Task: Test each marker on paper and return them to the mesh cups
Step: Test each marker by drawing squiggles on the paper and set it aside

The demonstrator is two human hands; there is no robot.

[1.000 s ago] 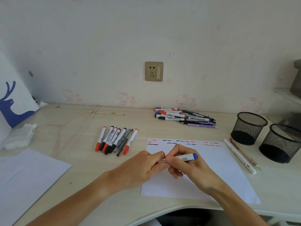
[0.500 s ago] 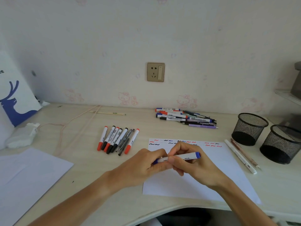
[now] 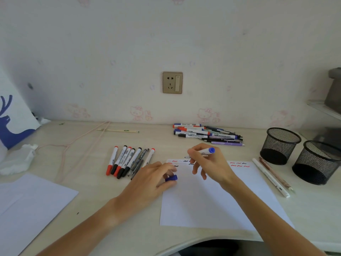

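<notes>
The right hand [image 3: 210, 164] has its fingers [image 3: 191, 154] curled round a white-barrelled marker with a blue end [image 3: 203, 151], held over the top edge of the white paper sheet [image 3: 212, 204], where red, blue and black squiggles run. The left hand [image 3: 153, 180] pinches the small blue cap [image 3: 171, 177] in its fingers at the sheet's left edge. Two black mesh cups [image 3: 280, 145] stand well right of the right fingers on the pale tabletop [image 3: 92, 228], a row of red- and black-capped markers [image 3: 127, 161] lies just beyond the left fingers, and a heap of mixed pens [image 3: 206, 134] lies beyond the right.
</notes>
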